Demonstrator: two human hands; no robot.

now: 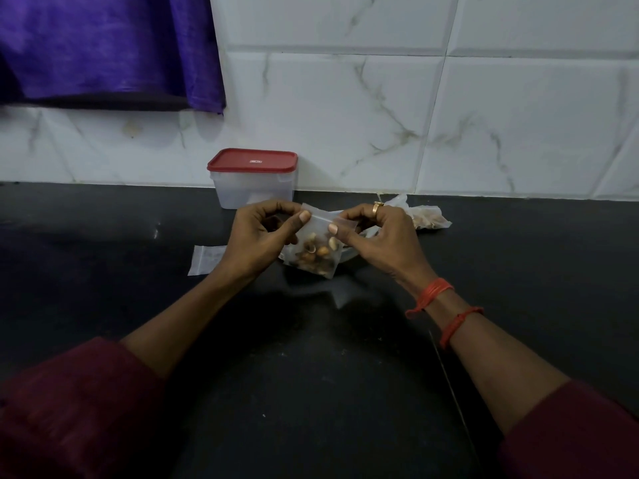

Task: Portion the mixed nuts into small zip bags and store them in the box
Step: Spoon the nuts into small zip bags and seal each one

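Note:
A small clear zip bag (pixel 316 252) with mixed nuts in its lower half hangs just above the black counter. My left hand (pixel 257 236) pinches its top strip at the left corner. My right hand (pixel 375 233) pinches the same strip at the right, thumb in front. Behind them, against the wall, stands a translucent box (pixel 254 188) with its red lid (pixel 252 160) on. A larger plastic bag of nuts (pixel 427 217) lies to the right, partly hidden by my right hand. An empty zip bag (pixel 204 259) lies flat at the left.
The black counter (pixel 311 357) runs from the marble-tiled wall (pixel 415 115) toward me. A purple cloth (pixel 110 46) hangs at the upper left. Something pale lies under the held bag, mostly hidden.

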